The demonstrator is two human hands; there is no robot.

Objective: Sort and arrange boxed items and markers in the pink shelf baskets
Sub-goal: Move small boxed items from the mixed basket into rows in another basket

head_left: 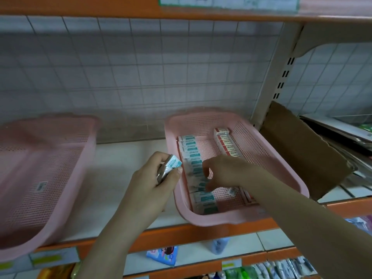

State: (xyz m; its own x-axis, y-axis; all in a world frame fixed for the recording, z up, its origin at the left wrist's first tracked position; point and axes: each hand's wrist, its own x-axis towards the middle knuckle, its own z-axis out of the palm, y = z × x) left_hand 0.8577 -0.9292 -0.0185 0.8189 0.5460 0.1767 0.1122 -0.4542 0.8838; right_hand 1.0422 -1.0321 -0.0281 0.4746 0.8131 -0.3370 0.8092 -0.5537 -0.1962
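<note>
A pink basket point(277, 158) on the shelf holds a row of teal-and-white boxes point(190, 147) along its left wall and a row of red-and-white boxes point(225, 141) along its right wall. My left hand point(153, 184) hovers just left of this basket and grips a small stack of teal-and-white boxes point(171, 165). My right hand point(227, 171) reaches into the basket with curled fingers touching the teal boxes in the middle of the row; whether it pinches one is unclear. A second pink basket point(66, 178) stands at the left with only a label inside.
A brown cardboard piece point(306, 156) leans right of the basket against the shelf upright point(269, 93). White shelf surface point(124, 158) lies between the two baskets. Packaged goods fill the lower shelves. A wire grid backs the shelf.
</note>
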